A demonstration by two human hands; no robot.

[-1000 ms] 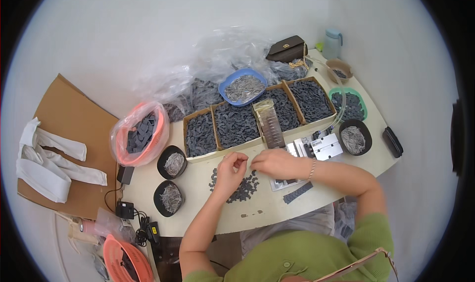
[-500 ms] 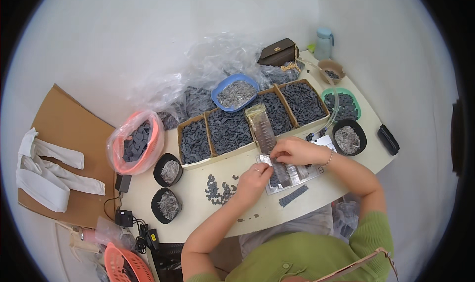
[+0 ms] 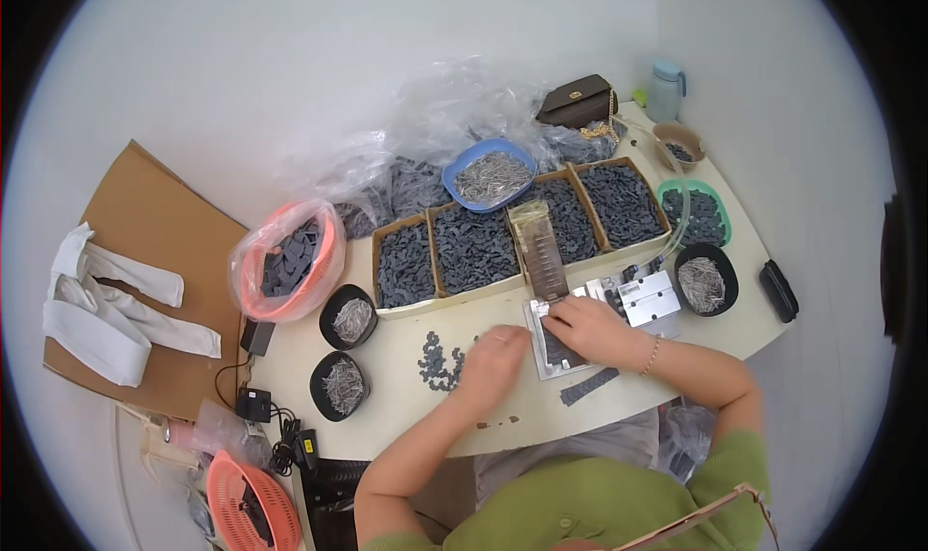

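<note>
A flat metal fixture (image 3: 547, 372) lies near the front of the table, with a row of dark grey pieces in it. My right hand (image 3: 592, 327) rests over it, fingers bent and fingertips down on the row; whatever they pinch is hidden. Just left of the fixture is my left hand (image 3: 495, 365), off the metal and smeared by motion, its fingers seemingly curled. A clear ribbed tray (image 3: 541, 251) leans from the fixture's far end against the cardboard boxes. Beside my left hand lie loose dark grey pieces (image 3: 437, 362). A strip of joined grey pieces (image 3: 589, 387) sits before the fixture.
Cardboard boxes (image 3: 474, 290) of grey parts span the back, with a blue tray (image 3: 488, 206) of metal pins on top. Black bowls (image 3: 340, 416) of pins stand left; another black bowl (image 3: 732, 278) stands right. A metal block (image 3: 650, 300) with tubing adjoins the fixture.
My left hand has come off the fixture to its left. My right hand has moved down over the row of pieces. The whole view has shifted slightly.
</note>
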